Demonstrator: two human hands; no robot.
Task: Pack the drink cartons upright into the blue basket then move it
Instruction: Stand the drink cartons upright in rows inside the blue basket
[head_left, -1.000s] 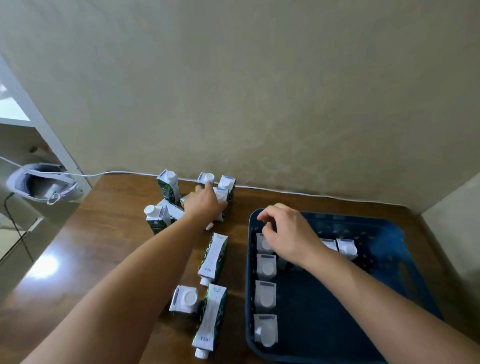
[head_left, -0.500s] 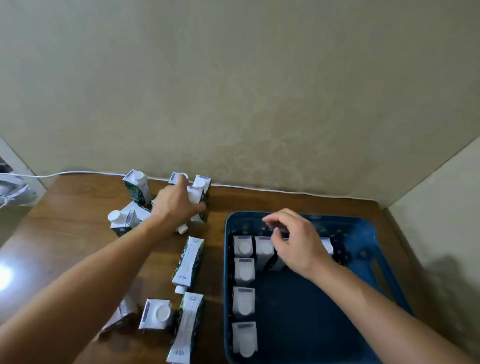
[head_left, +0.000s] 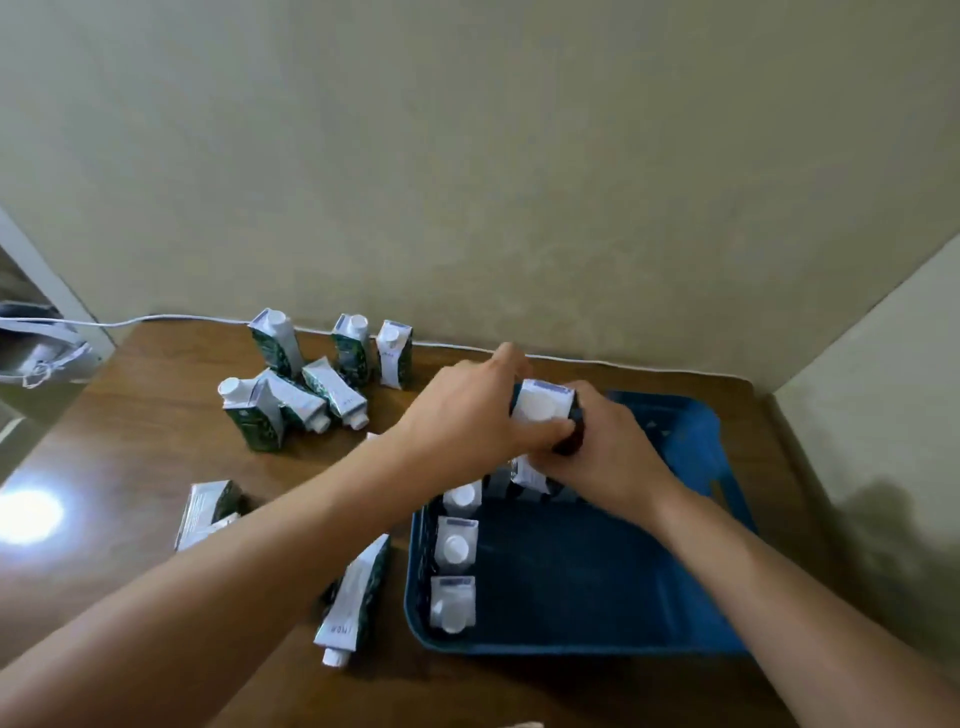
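Observation:
A blue basket (head_left: 691, 457) sits on the right of the wooden table. Several white-topped drink cartons (head_left: 456, 544) stand upright along its left wall and back row. My left hand (head_left: 462, 421) grips one upright carton (head_left: 543, 408) above the basket's back left corner. My right hand (head_left: 610, 449) touches the same carton from the right, fingers curled round its side. More green and white cartons (head_left: 275, 343) stand near the wall, and others lie flat, one (head_left: 356, 592) beside the basket.
A white cable (head_left: 171, 318) runs along the table's back edge at the wall. A grey object (head_left: 36, 353) sits off the table's left end. The wall corner closes in on the right of the basket. Light glares on the table (head_left: 31, 514) at left.
My left hand lifted a carton from the back group and carried it right, over the basket. My right hand left the packed row and met that carton.

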